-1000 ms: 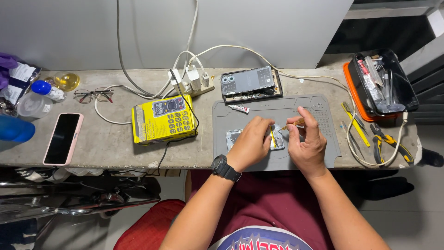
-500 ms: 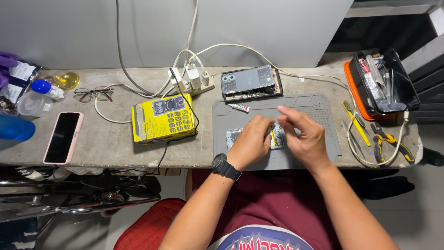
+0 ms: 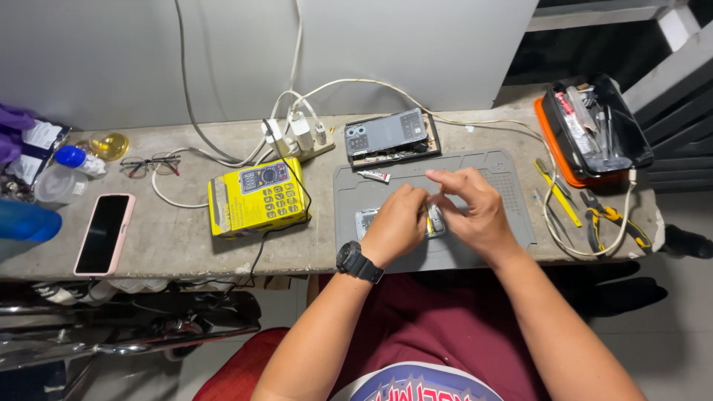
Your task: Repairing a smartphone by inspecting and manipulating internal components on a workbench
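On the grey repair mat [image 3: 512,178], right in the middle of the bench, sits a small opened-up phone chassis [image 3: 365,220], silvery, mostly buried under both hands. It lies directly beneath them, so neither has any reaching to do. Its long axis looks to run left-right along the bench edge, though only the two ends peek out.

Left hand [image 3: 394,225] is curled down on the left part of it, fingers bent and pressing, watch on the wrist. Right hand [image 3: 471,209] is on the right part, thumb and forefinger pinched together over something tiny, other fingers loosely spread; can't tell what's in the pinch, way too small. Left hand covers more of the chassis, so I'd call that one the nearer.

Just behind, at the mat's back edge, there's a second phone [image 3: 388,135] lying back-up on a flat tray, plus a little white tube [image 3: 373,176]. Off to the right, an orange-and-black tool box [image 3: 594,126] stuffed with screwdrivers and tweezers, with pliers [image 3: 610,220] and a yellow-handled tool [image 3: 558,194] loose beside it. To the left is a yellow multimeter [image 3: 256,197], then a power strip [image 3: 293,137], glasses [image 3: 148,164] and a pink-cased phone [image 3: 104,233].
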